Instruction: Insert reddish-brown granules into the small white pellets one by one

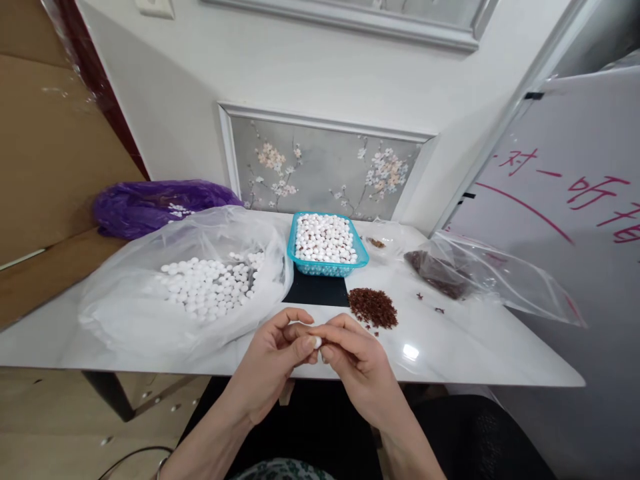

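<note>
Between the thumb and fingers of my left hand (277, 350) is a small round white bead (317, 342), held above the table's front edge. My right hand (359, 352) meets it from the other side, its fingers pinched together at the bead. Whatever those right fingertips hold, if anything, is hidden. Just beyond my right hand lies a heap of small reddish-brown pieces (373, 308), some star-shaped. Behind both hands stands a blue plastic basket (291, 248) filled with similar white beads. A large translucent bag (125, 300) of loose white beads lies to the left.
A zip bag of brown pieces (440, 273) and a smaller transparent bag (393, 237) lie at the right on the white table (475, 347). A black mat (317, 290) sits before the basket. A purple bag (130, 207) is back left. Whiteboard (560, 153) stands right.
</note>
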Tool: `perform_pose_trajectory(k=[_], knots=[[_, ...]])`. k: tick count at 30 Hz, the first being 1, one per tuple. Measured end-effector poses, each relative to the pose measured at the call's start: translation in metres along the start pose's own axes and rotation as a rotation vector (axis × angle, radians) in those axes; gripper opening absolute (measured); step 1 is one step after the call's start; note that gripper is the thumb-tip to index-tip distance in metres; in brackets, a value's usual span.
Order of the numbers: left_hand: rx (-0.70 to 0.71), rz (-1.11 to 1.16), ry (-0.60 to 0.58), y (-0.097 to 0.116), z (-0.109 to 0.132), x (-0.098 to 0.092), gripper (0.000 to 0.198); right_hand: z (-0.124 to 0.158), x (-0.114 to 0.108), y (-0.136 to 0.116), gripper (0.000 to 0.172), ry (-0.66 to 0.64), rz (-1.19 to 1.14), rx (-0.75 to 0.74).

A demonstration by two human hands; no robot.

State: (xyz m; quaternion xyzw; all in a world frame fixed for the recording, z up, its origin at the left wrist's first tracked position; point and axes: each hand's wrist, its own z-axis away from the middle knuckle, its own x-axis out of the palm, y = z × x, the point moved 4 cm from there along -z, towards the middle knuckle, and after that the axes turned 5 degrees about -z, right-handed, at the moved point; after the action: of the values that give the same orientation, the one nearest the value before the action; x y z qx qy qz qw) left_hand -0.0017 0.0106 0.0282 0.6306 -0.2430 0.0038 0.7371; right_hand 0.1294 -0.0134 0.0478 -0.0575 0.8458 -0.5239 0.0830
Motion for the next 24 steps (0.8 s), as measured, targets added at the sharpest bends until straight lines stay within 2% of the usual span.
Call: perform_pose_trajectory(k=[16, 24], knots=[[0.028, -0.048, 0.053, -0.0012, 0.0003, 0.0012, 0.018, 0.0016, 0.0052, -0.0002, 0.024, 0.116, 0.13, -0.061], [0.029, -0.083, -0.004, -0.0041, -0.0031, -0.0023, 0.017, 0.0044, 0.0007, 0.005, 0.025, 0.087, 0.151, -0.024]])
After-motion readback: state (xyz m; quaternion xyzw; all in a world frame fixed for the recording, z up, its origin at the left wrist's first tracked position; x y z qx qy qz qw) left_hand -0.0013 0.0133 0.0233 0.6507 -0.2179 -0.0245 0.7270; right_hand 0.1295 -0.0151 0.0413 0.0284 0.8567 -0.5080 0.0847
